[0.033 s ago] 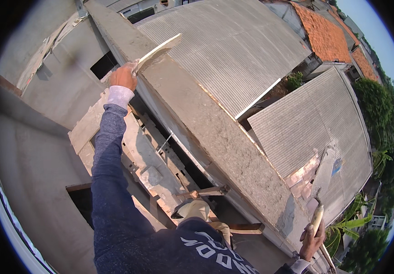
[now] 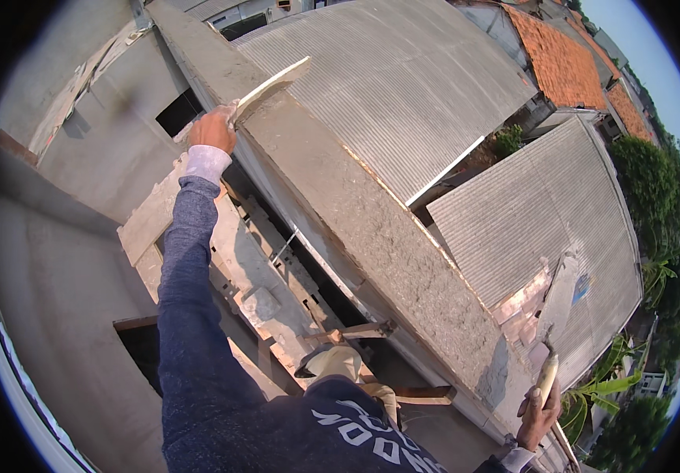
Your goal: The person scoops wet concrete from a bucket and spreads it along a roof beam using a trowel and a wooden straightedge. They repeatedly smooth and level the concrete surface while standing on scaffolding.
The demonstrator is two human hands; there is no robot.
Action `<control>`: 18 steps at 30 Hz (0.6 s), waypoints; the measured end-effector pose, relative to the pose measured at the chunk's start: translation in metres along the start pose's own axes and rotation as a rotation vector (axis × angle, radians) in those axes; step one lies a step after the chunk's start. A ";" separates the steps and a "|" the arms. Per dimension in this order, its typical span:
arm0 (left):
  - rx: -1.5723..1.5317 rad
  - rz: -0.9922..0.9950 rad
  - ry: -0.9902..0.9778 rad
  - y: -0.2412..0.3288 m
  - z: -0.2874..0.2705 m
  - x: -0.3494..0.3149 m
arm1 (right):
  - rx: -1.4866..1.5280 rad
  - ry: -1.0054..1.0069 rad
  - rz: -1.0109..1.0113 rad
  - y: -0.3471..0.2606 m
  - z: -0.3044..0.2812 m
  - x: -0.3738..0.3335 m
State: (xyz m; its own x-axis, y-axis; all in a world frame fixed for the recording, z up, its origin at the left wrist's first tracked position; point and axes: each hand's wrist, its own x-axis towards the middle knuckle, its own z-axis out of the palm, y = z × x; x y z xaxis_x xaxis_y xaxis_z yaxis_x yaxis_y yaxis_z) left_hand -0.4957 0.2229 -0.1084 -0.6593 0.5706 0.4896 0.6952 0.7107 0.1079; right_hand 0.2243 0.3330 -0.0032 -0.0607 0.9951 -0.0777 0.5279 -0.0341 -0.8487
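Note:
Stretched far forward, my left hand (image 2: 212, 132) is closed around the near end of a thin, pale, slightly curved strip (image 2: 270, 83). That strip lies crosswise over the mortar-covered wall top (image 2: 379, 225), its edge at the mortar surface. Mortar looks smoother close to the strip and rougher toward my right side. At the lower right, my right hand (image 2: 539, 419) grips a trowel (image 2: 562, 303) by its light handle. The trowel's long blade, smeared with grey, points away from me above the wall's outer edge. Part of the right forearm is hidden.
Left of the wall, below me, are scaffold planks (image 2: 255, 272) and wooden supports (image 2: 364, 331). Corrugated roofs (image 2: 403, 87) lie beyond the wall on the right. A dark wall opening (image 2: 180, 113) shows beyond my left hand. Banana leaves (image 2: 604, 386) rise near the trowel.
The far end of the pale strip has shifted very slightly left. Both hands keep their grips, and the right hand stays in nearly the same place.

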 end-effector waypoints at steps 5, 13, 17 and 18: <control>0.232 -0.239 -0.136 -0.033 0.012 0.061 | -0.006 -0.010 -0.030 0.009 -0.003 0.004; 0.270 -0.501 -0.184 -0.058 0.033 0.120 | -0.023 0.035 -0.020 0.012 -0.001 -0.004; 0.275 -0.612 -0.213 -0.084 0.050 0.133 | -0.049 0.023 0.010 0.018 -0.005 -0.003; 0.252 -0.586 -0.211 -0.092 0.050 0.134 | -0.059 0.029 0.013 0.017 -0.005 -0.003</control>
State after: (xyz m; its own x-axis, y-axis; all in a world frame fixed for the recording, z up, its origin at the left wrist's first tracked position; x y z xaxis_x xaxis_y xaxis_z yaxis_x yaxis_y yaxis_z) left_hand -0.6625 0.2550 -0.0960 -0.9670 0.1114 0.2291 0.1342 0.9872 0.0865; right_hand 0.2375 0.3300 -0.0154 -0.0299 0.9969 -0.0725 0.5776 -0.0420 -0.8152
